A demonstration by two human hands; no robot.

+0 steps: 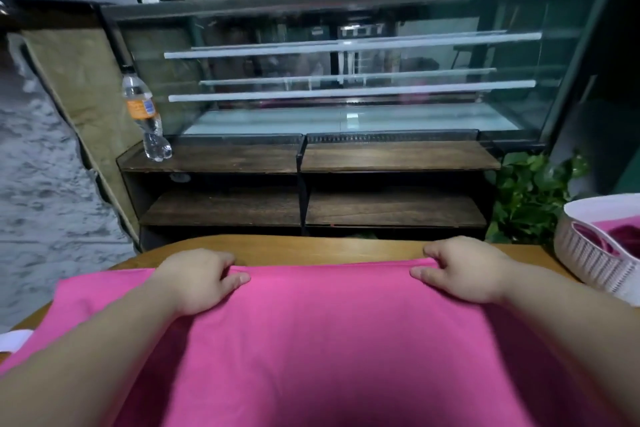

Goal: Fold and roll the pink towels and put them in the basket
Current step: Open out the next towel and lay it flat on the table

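Observation:
A large pink towel (322,340) lies spread over the wooden table (329,248) and fills the lower half of the view. My left hand (201,279) pinches its far edge left of centre. My right hand (464,269) pinches the same edge right of centre. Both forearms rest on the cloth. A white woven basket (588,253) stands at the table's right edge, with pink and dark pink cloth (620,232) inside it.
Beyond the table stands a glass display case (346,80) on dark wooden shelves. A plastic water bottle (145,114) stands on the shelf at left. A green leafy plant (530,198) sits behind the basket. A white object (14,340) peeks out at the left edge.

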